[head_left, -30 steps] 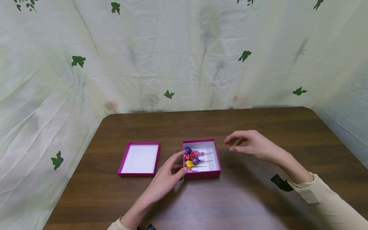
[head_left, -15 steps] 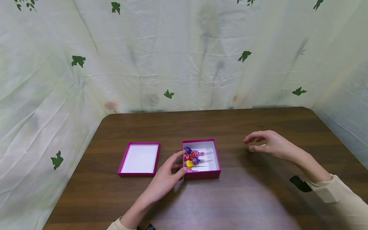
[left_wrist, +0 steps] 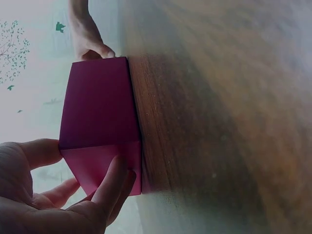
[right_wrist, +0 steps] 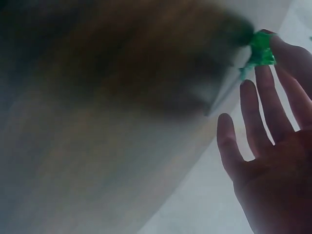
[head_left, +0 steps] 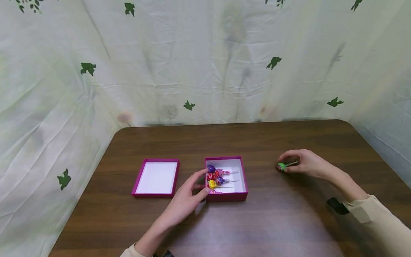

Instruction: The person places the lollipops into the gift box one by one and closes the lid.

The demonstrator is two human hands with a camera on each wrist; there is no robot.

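Observation:
In the head view, a magenta box (head_left: 226, 197) with a white inside stands on the table, several wrapped lollipops (head_left: 219, 181) lying in its left part. My left hand (head_left: 184, 200) holds this box at its left side, thumb and index finger at the rim and other fingers against the outer wall, which the left wrist view shows. To the right of the box, my right hand (head_left: 303, 163) pinches a green-wrapped lollipop (head_left: 281, 166) by its head, low over the tabletop. Its white stick points right. The right wrist view shows the green wrapper (right_wrist: 262, 48) between thumb and index finger.
Left of the box lies its magenta-edged lid (head_left: 156, 177), white inside facing up. Both rest on a brown wooden table (head_left: 224, 228). A pale curtain (head_left: 205, 60) with green leaf shapes hangs behind the table and along its sides.
My right hand has moved right, away from the box, and down to the table; the green lollipop now shows plainly at its fingertips. My left hand stays at the box.

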